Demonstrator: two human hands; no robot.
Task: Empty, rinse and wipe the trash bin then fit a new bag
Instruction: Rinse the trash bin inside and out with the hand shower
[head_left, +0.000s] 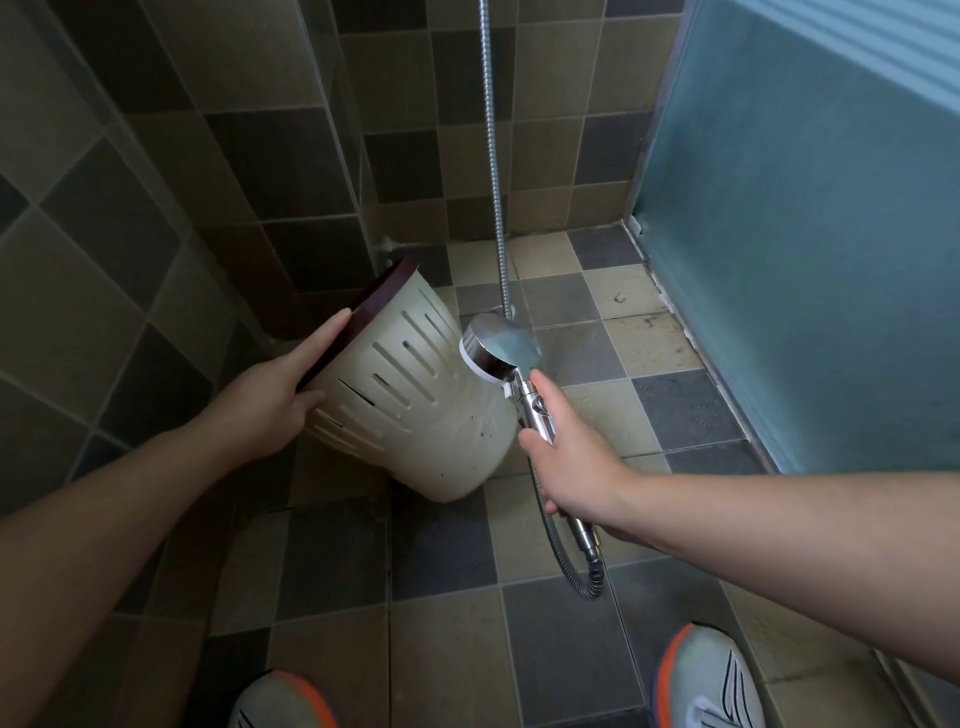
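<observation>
A cream plastic trash bin (415, 410) with slotted sides and a dark maroon rim is held tilted above the tiled floor, its mouth turned to the upper left and its base to the lower right. My left hand (280, 400) grips the bin at the rim. My right hand (566, 467) holds the handle of a chrome shower head (498, 345), whose face sits close against the bin's side near the base. The inside of the bin is hidden. No water spray is clearly visible.
The metal shower hose (493, 156) hangs from above and loops by the floor (582, 577). Tiled walls close in at the left and back, a frosted blue glass panel (805, 260) at the right. My two shoes (711, 680) stand at the bottom edge.
</observation>
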